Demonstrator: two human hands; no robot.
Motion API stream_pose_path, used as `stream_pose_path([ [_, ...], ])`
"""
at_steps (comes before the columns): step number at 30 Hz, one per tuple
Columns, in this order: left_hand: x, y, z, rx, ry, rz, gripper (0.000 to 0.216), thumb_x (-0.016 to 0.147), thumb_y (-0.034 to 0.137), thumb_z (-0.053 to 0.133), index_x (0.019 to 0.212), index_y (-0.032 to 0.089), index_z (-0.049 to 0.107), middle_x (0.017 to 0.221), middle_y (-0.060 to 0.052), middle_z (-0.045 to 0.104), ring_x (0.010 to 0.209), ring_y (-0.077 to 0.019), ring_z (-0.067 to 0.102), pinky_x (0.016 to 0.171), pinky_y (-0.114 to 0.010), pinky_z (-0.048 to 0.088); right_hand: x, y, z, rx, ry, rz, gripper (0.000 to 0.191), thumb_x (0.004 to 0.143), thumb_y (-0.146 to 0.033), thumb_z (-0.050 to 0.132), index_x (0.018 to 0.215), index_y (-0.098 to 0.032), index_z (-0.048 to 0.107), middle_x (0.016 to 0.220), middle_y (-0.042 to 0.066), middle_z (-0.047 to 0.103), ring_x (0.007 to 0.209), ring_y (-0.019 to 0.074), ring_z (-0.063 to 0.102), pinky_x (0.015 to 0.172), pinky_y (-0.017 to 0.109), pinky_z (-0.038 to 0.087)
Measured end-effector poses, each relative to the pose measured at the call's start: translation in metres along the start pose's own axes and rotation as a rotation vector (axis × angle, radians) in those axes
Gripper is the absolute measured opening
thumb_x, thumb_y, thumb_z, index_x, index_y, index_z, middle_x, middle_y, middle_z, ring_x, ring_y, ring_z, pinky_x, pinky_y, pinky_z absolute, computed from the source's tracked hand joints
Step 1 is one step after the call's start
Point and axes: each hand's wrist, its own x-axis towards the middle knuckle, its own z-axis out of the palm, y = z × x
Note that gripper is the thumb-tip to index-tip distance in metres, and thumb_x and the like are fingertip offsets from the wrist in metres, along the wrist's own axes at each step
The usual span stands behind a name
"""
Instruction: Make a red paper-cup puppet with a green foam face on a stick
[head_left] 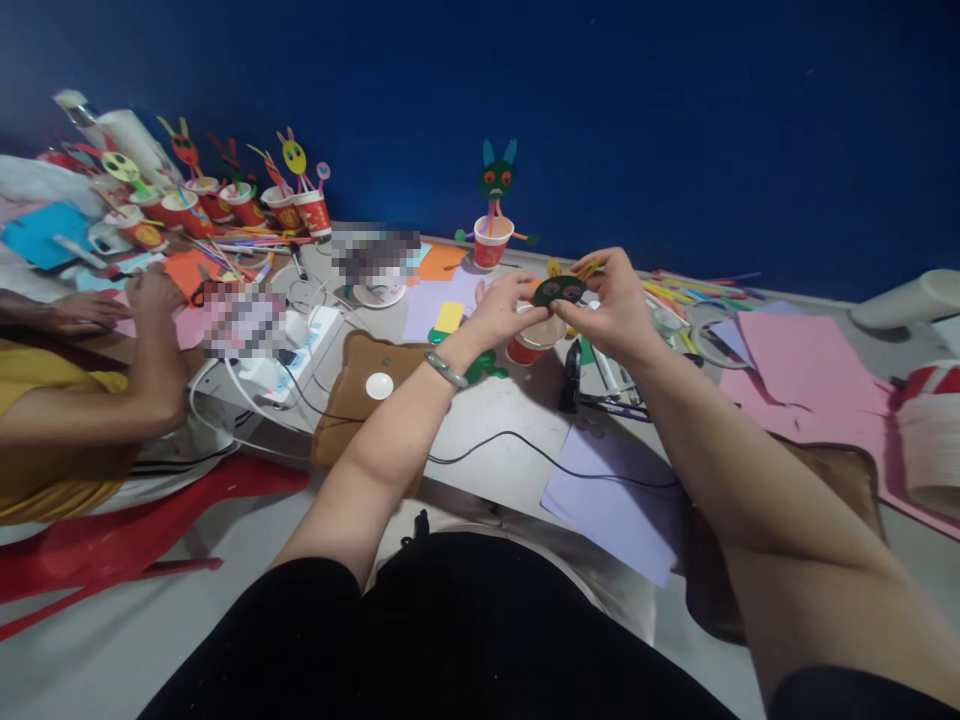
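Observation:
A dark green paper face (560,291) with purple-grey eyes and yellow ear pieces is held between my two hands. On its left edge the thumb and fingers of my left hand (504,315) pinch it. My right hand (616,310) grips the right side, its fingers up by a yellow ear. Right below the face stands a red and white paper cup (527,348), partly covered by my hands. Behind them is a finished-looking cup figure (492,242) with a green face and blue ears. Green paper pieces (487,366) lie beside my left wrist.
Left, another person's hands (154,290) work over pink paper near scissors (201,288). A white power strip (307,355) and brown bear-shaped mat (360,385) lie between us. A black cable (510,435) crosses the table front. Pink sheets (806,370) and a glue gun-like black tool (571,375) lie right.

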Motion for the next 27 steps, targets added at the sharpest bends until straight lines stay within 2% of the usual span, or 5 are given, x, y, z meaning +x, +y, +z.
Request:
stream_pose_path([
  [6,-0.003,0.002,0.000,-0.015,0.011,0.011,0.026,0.106,0.035,0.079,0.128,0.032,0.092,0.176,-0.007,0.070,0.170,-0.0389,0.057,0.148,-0.073,0.025,-0.002,0.000,-0.003,-0.008,0.005,-0.009,0.064,0.077,-0.047,0.102,0.126,-0.031,0.064,0.120,0.008,0.074,0.110,0.0374,0.081,0.100,0.059,0.072],
  [11,-0.001,0.000,0.001,0.010,0.006,0.007,0.030,0.101,0.031,0.080,0.128,0.030,0.092,0.174,-0.007,0.071,0.170,-0.0401,0.056,0.144,-0.070,0.032,-0.005,-0.005,-0.016,-0.024,0.027,0.002,0.061,0.077,-0.043,0.099,0.126,-0.031,0.064,0.109,0.007,0.078,0.105,0.0366,0.082,0.101,0.059,0.073],
  [20,-0.001,-0.004,0.001,0.014,0.000,0.050,0.033,0.100,0.038,0.082,0.130,0.031,0.093,0.171,-0.006,0.073,0.169,-0.0410,0.055,0.142,-0.066,0.036,-0.024,-0.018,-0.031,-0.011,0.016,0.057,0.058,0.077,-0.042,0.097,0.123,-0.033,0.062,0.101,0.001,0.082,0.102,0.0342,0.084,0.110,0.063,0.068],
  [24,0.002,-0.010,0.002,0.008,0.006,0.050,0.037,0.099,0.046,0.086,0.132,0.030,0.093,0.173,-0.007,0.071,0.169,-0.0425,0.054,0.144,-0.068,0.035,-0.026,-0.024,-0.028,-0.040,0.022,0.094,0.050,0.076,-0.040,0.095,0.115,-0.031,0.065,0.102,0.005,0.084,0.103,0.0350,0.085,0.108,0.061,0.070],
  [27,0.008,-0.017,0.004,-0.002,0.035,0.061,0.038,0.098,0.049,0.088,0.129,0.029,0.093,0.173,-0.009,0.070,0.169,-0.0415,0.056,0.147,-0.066,0.033,-0.022,-0.025,-0.021,-0.032,0.030,0.088,0.051,0.074,-0.043,0.096,0.112,-0.031,0.064,0.102,0.006,0.084,0.099,0.0345,0.084,0.102,0.057,0.072],
])
